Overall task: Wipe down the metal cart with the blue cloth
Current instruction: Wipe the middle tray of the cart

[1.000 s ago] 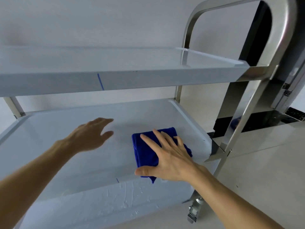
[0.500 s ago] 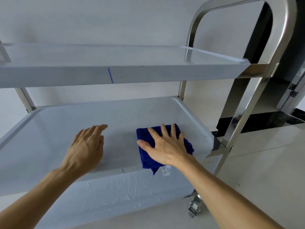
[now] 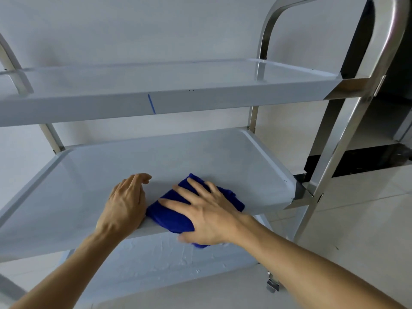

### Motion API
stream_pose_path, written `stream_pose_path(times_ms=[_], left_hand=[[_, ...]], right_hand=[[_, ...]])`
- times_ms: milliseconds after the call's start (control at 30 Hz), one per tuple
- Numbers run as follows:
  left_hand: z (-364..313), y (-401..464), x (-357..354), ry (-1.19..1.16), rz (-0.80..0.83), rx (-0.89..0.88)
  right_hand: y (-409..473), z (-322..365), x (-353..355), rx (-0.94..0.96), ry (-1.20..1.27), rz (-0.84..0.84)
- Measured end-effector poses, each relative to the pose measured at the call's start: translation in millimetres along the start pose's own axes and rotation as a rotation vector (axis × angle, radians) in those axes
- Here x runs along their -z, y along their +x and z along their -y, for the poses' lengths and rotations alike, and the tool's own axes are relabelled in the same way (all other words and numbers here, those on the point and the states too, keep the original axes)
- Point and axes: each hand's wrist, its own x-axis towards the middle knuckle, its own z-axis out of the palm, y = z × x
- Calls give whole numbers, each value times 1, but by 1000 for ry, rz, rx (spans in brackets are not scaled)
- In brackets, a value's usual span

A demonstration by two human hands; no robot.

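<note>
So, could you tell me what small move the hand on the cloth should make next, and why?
Probably sweep the right hand and blue cloth away from the front lip toward the bare back of the middle shelf, since the cloth overhangs that edge.

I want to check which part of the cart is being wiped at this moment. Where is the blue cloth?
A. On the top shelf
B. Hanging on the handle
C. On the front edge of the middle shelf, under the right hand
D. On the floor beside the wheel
C: the blue cloth lies at the front edge of the middle shelf, one corner hanging over, with the right hand pressing flat on it.
</note>
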Motion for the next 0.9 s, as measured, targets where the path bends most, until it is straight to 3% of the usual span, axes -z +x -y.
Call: stream_pose_path(times_ms=[100, 233, 333, 467, 533, 667, 733, 800, 900], left_hand=[[-1, -2, -1, 32, -7, 9], [-7, 0, 2, 28, -18, -83], [-29, 4, 1, -75, -8, -217], [-76, -4, -16, -117, 191, -460], [-91, -11, -27, -39, 266, -562], [-107, -10, -40, 111, 371, -655], [-106, -7, -45, 135, 443, -656], [-103, -3, -46, 191, 434, -687], [-99, 4, -40, 277, 408, -745]], right_hand=[[-29, -9, 0, 65, -51, -155], [-76, -23, 4, 14, 94, -343], [-114, -36, 18, -308, 592, -593], [-163, -59, 54, -845, 1493, -941], [-187, -70, 72, -961, 1675, -1070], [-197, -79, 109, -804, 1510, -1474], [-178, -83, 129, -640, 1429, -1417], [-153, -92, 141, -561, 1316, -1235], [-126, -111, 138, -648, 921, -1116]])
